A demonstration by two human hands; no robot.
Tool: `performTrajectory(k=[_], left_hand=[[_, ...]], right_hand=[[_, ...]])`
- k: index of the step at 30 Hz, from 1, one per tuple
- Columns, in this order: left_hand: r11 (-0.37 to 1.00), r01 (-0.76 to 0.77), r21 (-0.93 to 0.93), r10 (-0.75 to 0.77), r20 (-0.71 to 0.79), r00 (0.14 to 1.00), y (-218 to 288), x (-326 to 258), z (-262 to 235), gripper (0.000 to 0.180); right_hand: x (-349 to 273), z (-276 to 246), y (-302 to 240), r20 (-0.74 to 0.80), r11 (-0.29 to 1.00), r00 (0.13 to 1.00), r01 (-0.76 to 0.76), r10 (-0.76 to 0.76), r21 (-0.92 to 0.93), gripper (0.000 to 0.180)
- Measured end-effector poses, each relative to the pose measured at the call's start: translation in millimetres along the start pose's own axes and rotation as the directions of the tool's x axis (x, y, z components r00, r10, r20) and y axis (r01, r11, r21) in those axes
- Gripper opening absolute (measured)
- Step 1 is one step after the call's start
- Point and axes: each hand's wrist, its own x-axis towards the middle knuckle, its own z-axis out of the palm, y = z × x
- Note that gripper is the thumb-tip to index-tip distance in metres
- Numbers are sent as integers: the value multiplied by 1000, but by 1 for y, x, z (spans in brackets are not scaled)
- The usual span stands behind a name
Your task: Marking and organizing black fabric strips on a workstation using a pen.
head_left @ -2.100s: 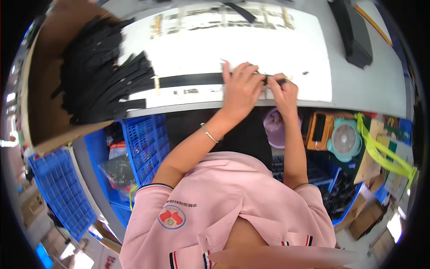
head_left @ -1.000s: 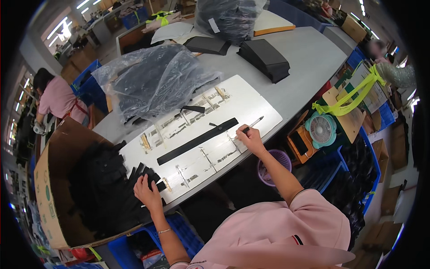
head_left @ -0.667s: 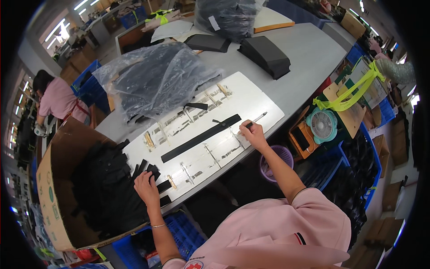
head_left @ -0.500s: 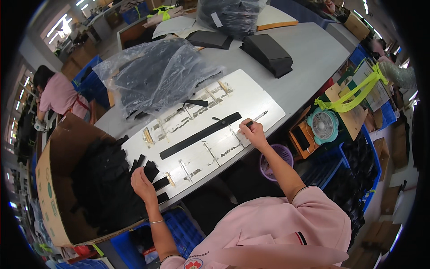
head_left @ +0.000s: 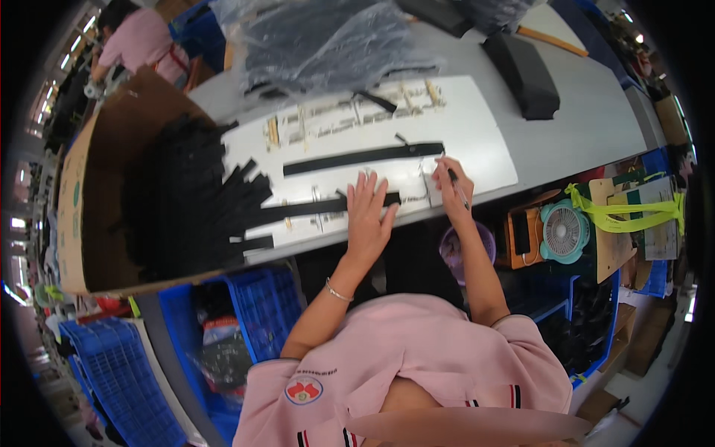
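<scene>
My left hand lies with fingers outstretched over a black fabric strip near the front edge of a white board. The strip's right end shows past the fingers, and its left end runs into the pile of black strips. Closed around a dark pen, my right hand is over the board, near the right end of a second black strip. That strip lies lengthwise across the board, with a small dark tab standing off its upper edge. Tape and pale wooden pieces mark the board.
A cardboard box on its side holds the pile at left. Behind the board lie a clear plastic bag of dark material and a black stack. Right of me are a teal fan and a purple basket. Another person sits far left.
My left hand has moved right from the pile onto the board, and a strip now stretches out beneath it. The pen in my right hand has swung from pointing away to pointing toward me. The view has shifted.
</scene>
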Motion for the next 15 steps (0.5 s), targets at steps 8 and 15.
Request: performTrajectory(k=[8, 15], left_hand=[[956, 161, 244, -156, -38, 987, -21, -32, -33, 56], [942, 164, 292, -195, 81, 977, -17, -50, -28, 68]], right_hand=[[-49, 41, -45, 132, 769, 846, 526, -517, -364, 35], [-67, 35, -24, 342, 644, 831, 557, -439, -524, 40]])
